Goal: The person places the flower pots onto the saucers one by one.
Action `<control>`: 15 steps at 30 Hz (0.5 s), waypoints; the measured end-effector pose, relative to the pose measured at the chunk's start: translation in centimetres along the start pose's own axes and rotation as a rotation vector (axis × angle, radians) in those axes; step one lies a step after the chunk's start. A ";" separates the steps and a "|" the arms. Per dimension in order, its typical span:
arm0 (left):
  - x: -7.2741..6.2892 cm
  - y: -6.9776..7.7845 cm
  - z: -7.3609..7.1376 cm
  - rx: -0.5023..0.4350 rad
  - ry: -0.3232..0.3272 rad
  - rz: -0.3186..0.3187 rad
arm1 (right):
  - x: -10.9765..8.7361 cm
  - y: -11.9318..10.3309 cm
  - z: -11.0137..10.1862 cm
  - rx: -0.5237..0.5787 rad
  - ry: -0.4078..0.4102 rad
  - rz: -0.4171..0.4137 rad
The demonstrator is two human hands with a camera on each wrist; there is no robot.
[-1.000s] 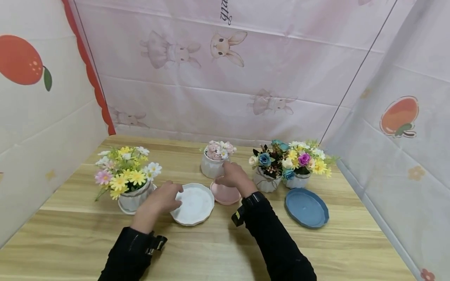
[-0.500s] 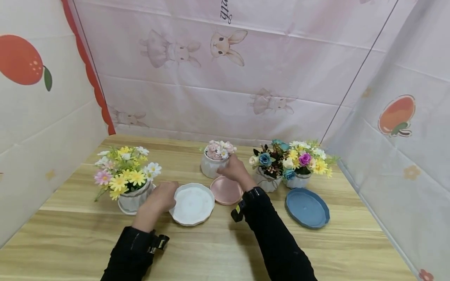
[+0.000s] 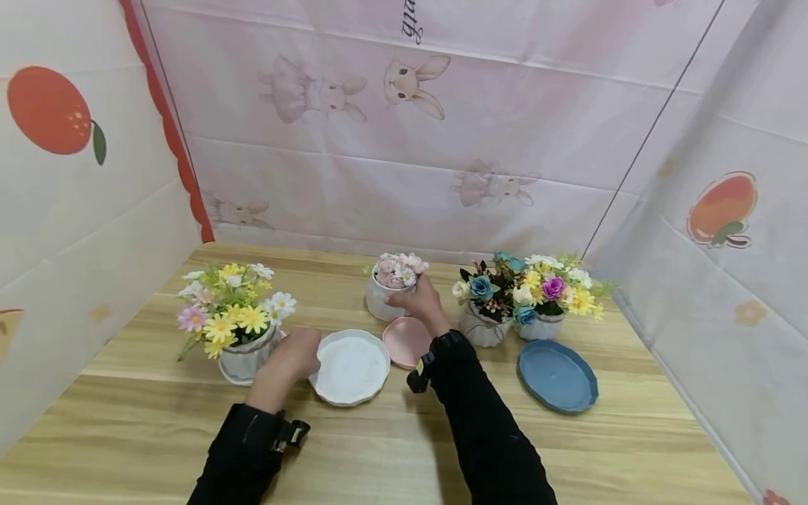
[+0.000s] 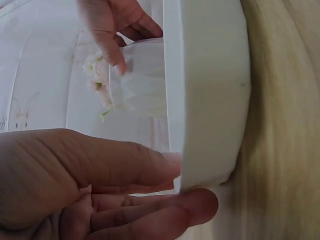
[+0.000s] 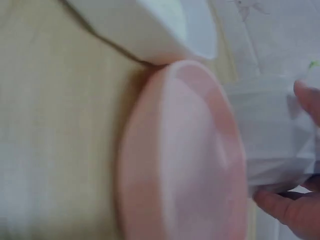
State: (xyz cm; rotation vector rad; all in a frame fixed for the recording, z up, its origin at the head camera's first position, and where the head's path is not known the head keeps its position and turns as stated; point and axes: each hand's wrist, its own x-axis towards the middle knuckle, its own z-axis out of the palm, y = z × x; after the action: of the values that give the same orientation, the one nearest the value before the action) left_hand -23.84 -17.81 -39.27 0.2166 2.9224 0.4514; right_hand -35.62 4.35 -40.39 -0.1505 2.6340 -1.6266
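Note:
My left hand (image 3: 297,356) pinches the left rim of a white scalloped saucer (image 3: 352,368). In the left wrist view the thumb lies at the rim of the white saucer (image 4: 212,90) and the fingers are outside it. With thumb and fingers spread round its sides, my right hand (image 3: 421,301) grips a small white pot (image 3: 380,300) of pale pink and white flowers (image 3: 398,270). A pink saucer (image 3: 405,344) lies just in front of that pot, touching the white saucer in the right wrist view. The pot's far side is hidden.
At the left, a pot of yellow and white daisies (image 3: 236,315) stands on a white saucer. Two more flower pots, one with blue roses (image 3: 481,287), stand close together at the right, behind a blue saucer (image 3: 558,376). Fabric walls surround the wooden table (image 3: 366,456).
My right hand has moved up from above the pink saucer to the pot's side and grips it. The left hand has closed on the white saucer's rim. The head view has shifted slightly.

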 end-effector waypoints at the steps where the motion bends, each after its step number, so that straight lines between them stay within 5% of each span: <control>1: 0.1 -0.1 0.1 0.002 -0.003 0.002 | 0.0 0.1 0.1 0.005 0.005 0.000; 9: 0.0 -0.6 0.1 -0.066 -0.013 0.043 | -0.3 0.3 0.4 -0.032 0.033 0.008; 15: -0.4 -0.9 -0.6 -0.221 -0.019 0.027 | -0.4 0.2 0.3 -0.025 0.032 0.023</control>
State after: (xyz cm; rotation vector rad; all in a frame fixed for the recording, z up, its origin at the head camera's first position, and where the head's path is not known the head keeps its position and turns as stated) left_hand -23.67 -18.93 -38.95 0.2277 2.8244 0.7659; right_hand -35.22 4.19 -40.70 -0.0951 2.6698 -1.6036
